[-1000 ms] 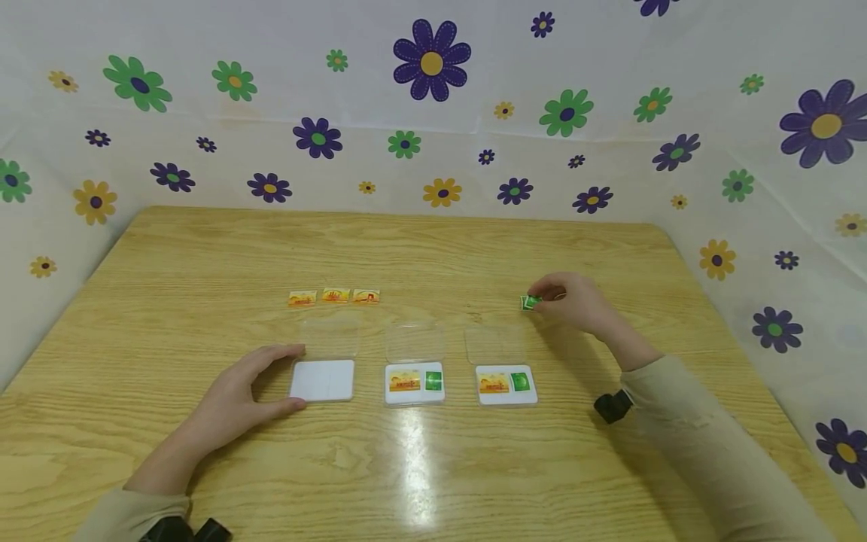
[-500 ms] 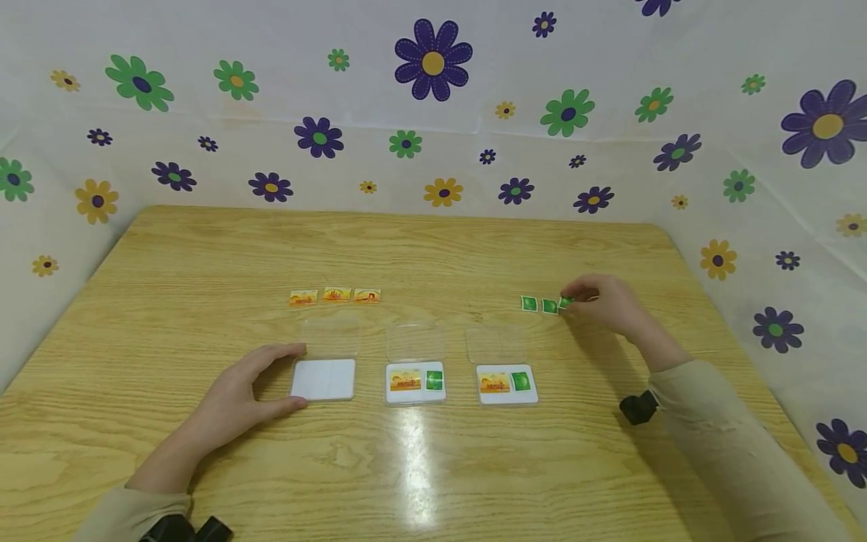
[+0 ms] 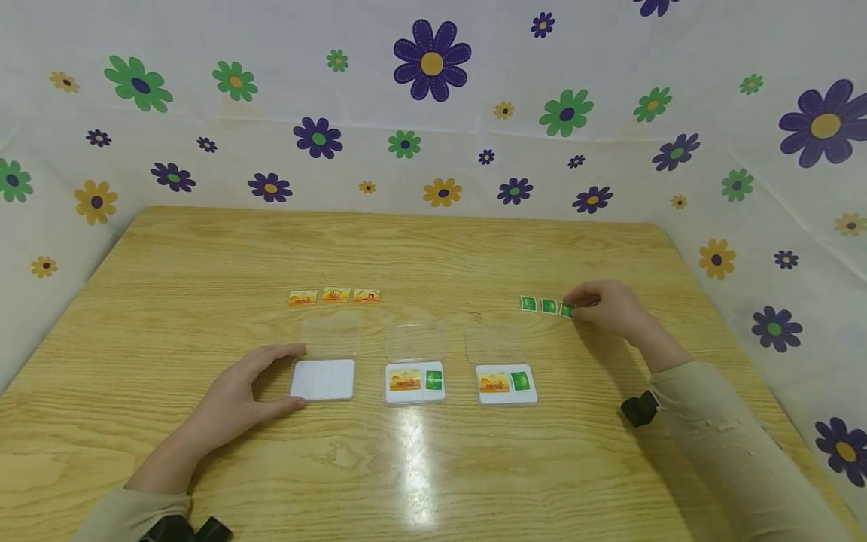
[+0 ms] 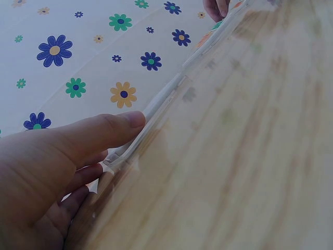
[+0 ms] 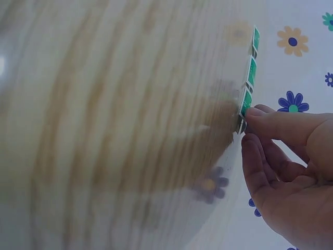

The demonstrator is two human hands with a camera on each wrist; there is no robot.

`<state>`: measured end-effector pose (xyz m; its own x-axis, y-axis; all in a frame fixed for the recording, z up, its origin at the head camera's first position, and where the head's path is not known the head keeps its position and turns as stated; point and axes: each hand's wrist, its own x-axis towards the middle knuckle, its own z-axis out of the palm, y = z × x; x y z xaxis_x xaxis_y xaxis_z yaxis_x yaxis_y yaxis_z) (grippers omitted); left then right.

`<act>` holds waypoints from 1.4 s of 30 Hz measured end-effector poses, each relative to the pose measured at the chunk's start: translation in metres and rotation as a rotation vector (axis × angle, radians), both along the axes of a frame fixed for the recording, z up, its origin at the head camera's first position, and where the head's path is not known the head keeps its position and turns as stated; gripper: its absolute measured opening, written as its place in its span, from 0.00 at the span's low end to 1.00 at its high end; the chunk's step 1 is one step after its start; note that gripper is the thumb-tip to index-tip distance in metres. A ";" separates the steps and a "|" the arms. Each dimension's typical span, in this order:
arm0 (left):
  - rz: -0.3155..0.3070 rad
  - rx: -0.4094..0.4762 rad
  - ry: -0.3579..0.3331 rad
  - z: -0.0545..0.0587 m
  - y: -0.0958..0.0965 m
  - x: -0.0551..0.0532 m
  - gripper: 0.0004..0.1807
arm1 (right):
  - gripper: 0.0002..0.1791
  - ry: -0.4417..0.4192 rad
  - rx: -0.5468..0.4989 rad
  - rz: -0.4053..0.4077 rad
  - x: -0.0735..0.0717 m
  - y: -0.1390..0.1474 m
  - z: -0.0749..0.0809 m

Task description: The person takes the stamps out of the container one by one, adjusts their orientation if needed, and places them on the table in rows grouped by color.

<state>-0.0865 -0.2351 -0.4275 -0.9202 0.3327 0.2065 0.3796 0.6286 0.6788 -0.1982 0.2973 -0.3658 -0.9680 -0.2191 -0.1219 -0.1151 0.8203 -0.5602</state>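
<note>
In the head view, my left hand (image 3: 233,399) holds a clear plastic case (image 3: 322,380) with a blank white insert, thumb and forefinger at its left corners. The thumb presses along the case's edge in the left wrist view. My right hand (image 3: 609,310) pinches a small green stamp (image 3: 566,309) by its right edge at table level. Two more green stamps, a middle one (image 3: 549,306) and a left one (image 3: 528,303), lie in line with it. The right wrist view shows thumb and fingertips on the nearest green stamp (image 5: 245,101), partly covering it.
Two more open cases, a middle one (image 3: 415,397) and a right one (image 3: 506,399), each bear an orange stamp and a green stamp. Their clear lids lie folded back. Three orange stamps (image 3: 335,294) lie in a row behind on the wooden table (image 3: 433,256). A flowered cloth (image 3: 366,105) hangs beyond.
The green stamps, overlapping at first, are spread into a row. My right hand has moved right and lowered the last one. The left hand stays on its case.
</note>
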 end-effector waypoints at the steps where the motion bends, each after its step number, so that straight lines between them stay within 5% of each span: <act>1: 0.000 0.000 -0.002 0.000 0.000 0.000 0.38 | 0.10 0.001 0.003 0.003 0.000 0.000 -0.001; 42: 0.006 -0.007 -0.010 -0.002 0.000 -0.001 0.38 | 0.13 0.004 0.003 -0.025 0.003 -0.003 0.002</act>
